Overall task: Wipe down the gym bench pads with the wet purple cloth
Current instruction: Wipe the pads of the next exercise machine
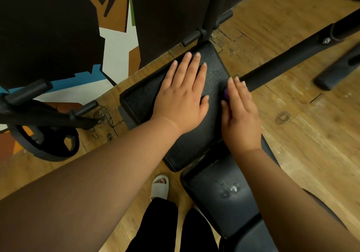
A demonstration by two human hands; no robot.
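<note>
We spread our left hand (181, 94) flat, fingers apart, on the far pad (144, 98), seemingly to steady it, while our right hand (240, 115), fingers straight, presses the purple cloth (226, 94) against its right edge.

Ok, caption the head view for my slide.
Left hand braces the black bench pad; right hand presses a purple cloth against its edge.

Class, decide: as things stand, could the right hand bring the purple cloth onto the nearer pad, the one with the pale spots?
Probably yes. The right hand presses the purple cloth at the edge of the farther pad; the nearer pad sits right under that forearm, with nothing between.
</note>
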